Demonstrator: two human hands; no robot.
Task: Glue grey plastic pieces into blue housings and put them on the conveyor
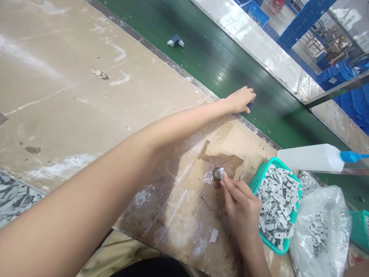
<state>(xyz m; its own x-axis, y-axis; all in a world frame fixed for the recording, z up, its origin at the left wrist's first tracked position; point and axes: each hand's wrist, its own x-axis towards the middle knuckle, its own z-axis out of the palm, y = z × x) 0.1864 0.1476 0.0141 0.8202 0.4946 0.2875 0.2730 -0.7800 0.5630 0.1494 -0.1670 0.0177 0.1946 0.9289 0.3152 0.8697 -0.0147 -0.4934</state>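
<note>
My left hand (240,100) reaches far out over the edge of the green conveyor belt (225,65), its fingers closed on a small dark part (250,105) that is mostly hidden. My right hand (240,206) rests on the worn tabletop (86,96) and pinches a small grey piece (221,174) against a dark round spot (216,173) on a brown stained patch. A green basket (261,175) full of several grey pieces sits just right of this hand.
A white squeeze bottle (309,157) with a blue nozzle lies beyond the basket. A clear plastic bag (323,227) of grey pieces lies at the right. Another dark part (175,40) lies farther up the belt. More grey pieces (14,196) lie at the left edge.
</note>
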